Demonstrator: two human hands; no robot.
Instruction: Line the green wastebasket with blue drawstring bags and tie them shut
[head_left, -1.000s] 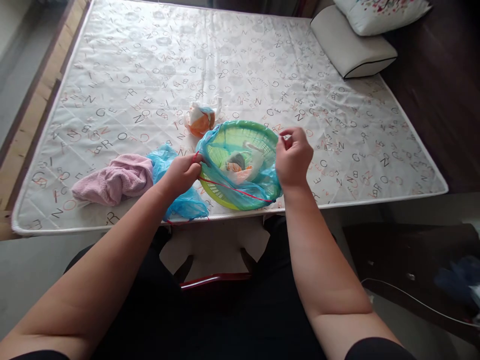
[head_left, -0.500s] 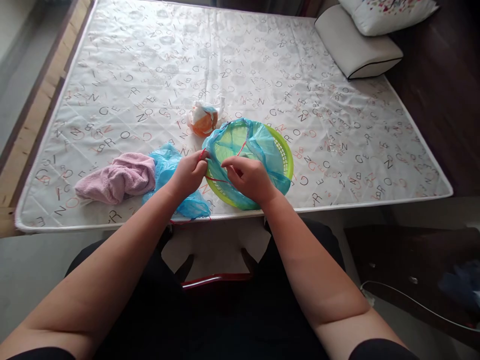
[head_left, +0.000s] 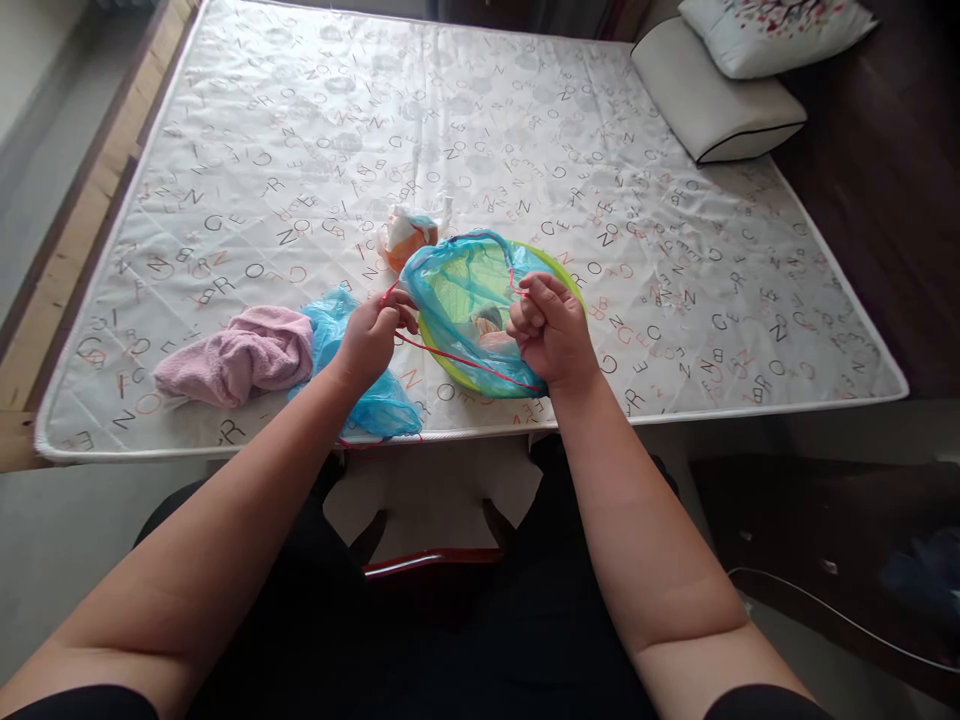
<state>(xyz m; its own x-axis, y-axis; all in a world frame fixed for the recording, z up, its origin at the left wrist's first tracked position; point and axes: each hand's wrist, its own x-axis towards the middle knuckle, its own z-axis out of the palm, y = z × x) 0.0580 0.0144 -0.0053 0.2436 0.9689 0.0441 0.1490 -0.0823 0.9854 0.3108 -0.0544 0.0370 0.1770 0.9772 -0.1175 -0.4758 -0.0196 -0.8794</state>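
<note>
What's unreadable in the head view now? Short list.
All head view:
Contents of the blue bag in the green basket: partly behind the right hand, too small to identify.
Second blue bag beside the pink towel: middle covered by the left hand and forearm.
Printed cushion: cut off by the top edge.
Dark blue item, lower right: too dim and blurred to identify.
</note>
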